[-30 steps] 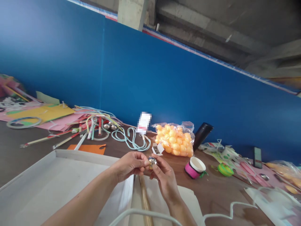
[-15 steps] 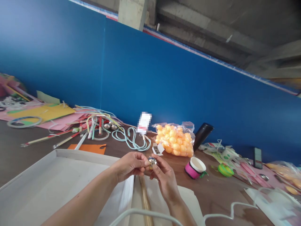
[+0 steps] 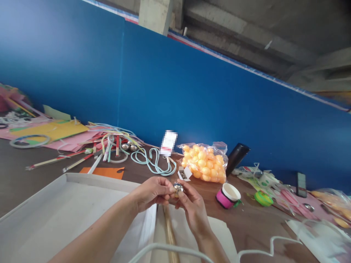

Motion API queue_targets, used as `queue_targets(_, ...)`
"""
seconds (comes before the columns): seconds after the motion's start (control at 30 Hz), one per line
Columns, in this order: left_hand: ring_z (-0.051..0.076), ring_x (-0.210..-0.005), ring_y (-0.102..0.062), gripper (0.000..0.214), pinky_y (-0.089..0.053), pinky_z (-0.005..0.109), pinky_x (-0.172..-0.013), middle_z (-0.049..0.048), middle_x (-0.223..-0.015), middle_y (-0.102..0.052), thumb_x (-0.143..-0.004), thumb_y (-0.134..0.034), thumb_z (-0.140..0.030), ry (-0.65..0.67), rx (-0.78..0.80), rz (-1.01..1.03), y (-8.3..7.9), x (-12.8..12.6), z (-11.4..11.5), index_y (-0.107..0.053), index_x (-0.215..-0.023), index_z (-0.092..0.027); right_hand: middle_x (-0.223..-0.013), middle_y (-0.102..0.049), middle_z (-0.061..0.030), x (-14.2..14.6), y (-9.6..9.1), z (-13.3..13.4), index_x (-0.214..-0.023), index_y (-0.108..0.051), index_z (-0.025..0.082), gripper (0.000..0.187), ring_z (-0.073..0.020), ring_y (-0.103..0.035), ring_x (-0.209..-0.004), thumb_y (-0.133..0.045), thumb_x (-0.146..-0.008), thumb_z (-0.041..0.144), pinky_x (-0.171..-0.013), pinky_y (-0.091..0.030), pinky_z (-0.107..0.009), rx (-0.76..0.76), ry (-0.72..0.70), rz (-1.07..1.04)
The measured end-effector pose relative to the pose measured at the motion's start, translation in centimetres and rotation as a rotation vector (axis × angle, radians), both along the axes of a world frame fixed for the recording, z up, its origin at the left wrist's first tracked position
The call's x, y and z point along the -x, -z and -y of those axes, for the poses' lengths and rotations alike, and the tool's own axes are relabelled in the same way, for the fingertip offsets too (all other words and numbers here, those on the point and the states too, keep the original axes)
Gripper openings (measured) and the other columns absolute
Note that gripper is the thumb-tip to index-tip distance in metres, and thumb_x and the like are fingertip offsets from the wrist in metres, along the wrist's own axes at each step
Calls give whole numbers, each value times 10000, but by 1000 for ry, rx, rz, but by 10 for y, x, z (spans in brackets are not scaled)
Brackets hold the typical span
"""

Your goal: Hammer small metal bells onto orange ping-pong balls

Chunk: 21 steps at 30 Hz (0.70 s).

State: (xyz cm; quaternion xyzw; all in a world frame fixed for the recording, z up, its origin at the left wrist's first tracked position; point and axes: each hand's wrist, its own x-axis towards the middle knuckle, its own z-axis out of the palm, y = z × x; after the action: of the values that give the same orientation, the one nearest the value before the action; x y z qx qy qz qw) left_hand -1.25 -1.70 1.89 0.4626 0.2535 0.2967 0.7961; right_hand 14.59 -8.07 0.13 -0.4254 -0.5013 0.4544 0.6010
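My left hand (image 3: 152,191) and my right hand (image 3: 192,204) meet above the table, fingertips pinched together on a small shiny metal bell (image 3: 178,187). A wooden stick (image 3: 170,233) runs down from just under the bell toward me, over white sheets. Directly behind the hands lie a small open white box (image 3: 184,174) and a clear bag of orange balls (image 3: 204,163).
A large white tray (image 3: 65,204) lies at my left. Coloured paper (image 3: 52,131), sticks and pale cords (image 3: 153,162) are heaped along the blue wall. To the right are a pink-and-white tape roll (image 3: 227,194), a black cylinder (image 3: 237,157), a green disc (image 3: 262,199) and a phone (image 3: 301,184).
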Motion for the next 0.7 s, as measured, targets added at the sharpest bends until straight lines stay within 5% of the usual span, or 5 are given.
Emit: queue_targets(0.7,54,-486,-502,225,-420,182,-504,20,-631,-607,-651,-710,-287,-19,-52,-1,-2,0,3,-564,-677,-118,-974,-645,-71,-1,3,0,-1148,-569,185,330,-181,-582,-744,-610,-831,267,-588,-474,-290,-15,-20,-1)
